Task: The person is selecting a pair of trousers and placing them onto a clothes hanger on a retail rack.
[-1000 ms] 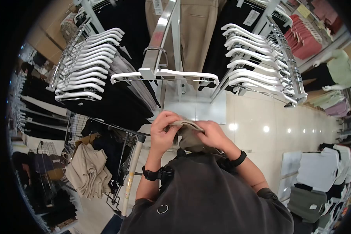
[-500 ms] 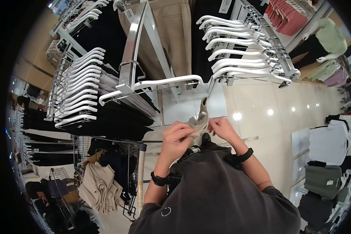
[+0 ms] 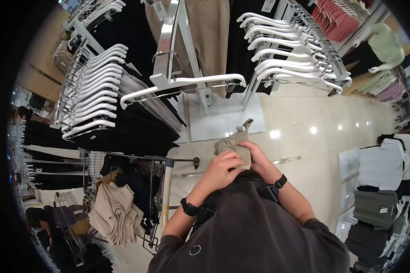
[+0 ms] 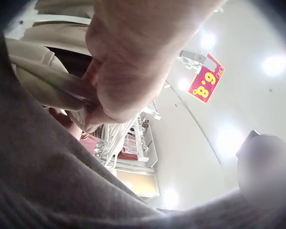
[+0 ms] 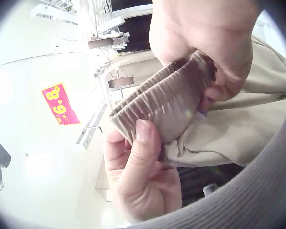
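1. Head view: the person holds a beige cloth garment with a ribbed elastic band [image 3: 234,144] close in front of the chest, above the pale glossy tiled floor [image 3: 305,136].
2. The left hand [image 3: 222,170] curls its fingers over the near side of the garment. The right hand [image 3: 256,157] grips it from the far side, and the two hands touch.
3. In the right wrist view, the right hand [image 5: 205,43] is clamped on the upper end of the ribbed band, fingers and thumb closed over the gathered folds. The left hand [image 5: 138,176] pinches the lower end, thumb lying on top of the ribs.
4. In the left wrist view, the left hand [image 4: 128,57] is closed on folded beige cloth; its fingertips are hidden in the folds.
5. A single white plastic hanger [image 3: 187,83] hangs on a chrome stand straight ahead of the hands.
6. Rows of white hangers carrying black clothes [image 3: 89,98] stand to the left, with more to the right.
7. A metal wire cart [image 3: 156,182] stands beside the left arm, and a heap of beige clothes [image 3: 114,214] lies in it.
8. A red sign with yellow numerals [image 5: 59,102] hangs overhead.
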Available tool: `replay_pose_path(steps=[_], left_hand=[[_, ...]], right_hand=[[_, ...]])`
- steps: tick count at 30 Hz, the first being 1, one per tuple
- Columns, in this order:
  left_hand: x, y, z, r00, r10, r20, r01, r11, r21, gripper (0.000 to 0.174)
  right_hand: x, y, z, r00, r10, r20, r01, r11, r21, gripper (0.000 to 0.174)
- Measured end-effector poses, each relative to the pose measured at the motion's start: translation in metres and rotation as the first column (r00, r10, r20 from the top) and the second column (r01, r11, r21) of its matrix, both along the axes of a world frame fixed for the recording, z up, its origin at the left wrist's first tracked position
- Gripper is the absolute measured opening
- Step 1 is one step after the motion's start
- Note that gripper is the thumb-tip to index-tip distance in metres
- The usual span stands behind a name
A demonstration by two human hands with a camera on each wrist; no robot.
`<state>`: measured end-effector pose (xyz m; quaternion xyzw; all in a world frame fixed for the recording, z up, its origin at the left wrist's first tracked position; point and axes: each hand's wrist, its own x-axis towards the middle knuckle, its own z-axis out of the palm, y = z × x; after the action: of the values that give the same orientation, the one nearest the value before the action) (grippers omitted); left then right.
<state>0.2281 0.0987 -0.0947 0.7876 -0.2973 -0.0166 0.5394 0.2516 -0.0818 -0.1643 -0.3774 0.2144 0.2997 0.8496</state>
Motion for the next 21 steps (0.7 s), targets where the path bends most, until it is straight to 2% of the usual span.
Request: replay_pose_path(steps=[5, 8, 11, 15, 17, 21], left_hand=[[-0.018, 0.007, -0.004, 0.988, -0.037, -0.152, 0.034, 0.999, -0.027, 0.018], [-0.026, 0.012, -0.007, 0.971, -0.05, -0.233, 0.04, 0.998, -0.046, 0.018], [-0.033, 0.013, -0.008, 0.949, -0.09, -0.304, 0.063, 0.993, -0.097, 0.018], [-0.039, 0.013, -0.012, 0.915, -0.244, -0.321, 0.169, 0.955, -0.245, 0.018], [-0.041, 0.013, -0.014, 0.886, -0.262, -0.384, 0.169, 0.951, -0.259, 0.016], [-0.041, 0.014, -0.02, 0.874, -0.156, -0.461, 0.094, 0.983, -0.155, 0.015]], right_hand=[[-0.024, 0.004, 0.015, 0.997, -0.076, -0.003, 0.074, 0.983, -0.171, 0.03], [-0.032, 0.006, 0.014, 0.99, -0.113, 0.083, 0.122, 0.985, -0.119, 0.031], [-0.041, 0.005, 0.014, 0.983, -0.135, 0.126, 0.153, 0.977, -0.148, 0.031], [-0.051, -0.002, 0.028, 0.982, -0.09, 0.166, 0.13, 0.959, -0.251, 0.029], [-0.059, -0.011, 0.03, 0.977, -0.034, 0.212, 0.105, 0.937, -0.333, 0.027], [-0.069, -0.02, 0.048, 0.97, -0.002, 0.241, 0.089, 0.933, -0.349, 0.028]])
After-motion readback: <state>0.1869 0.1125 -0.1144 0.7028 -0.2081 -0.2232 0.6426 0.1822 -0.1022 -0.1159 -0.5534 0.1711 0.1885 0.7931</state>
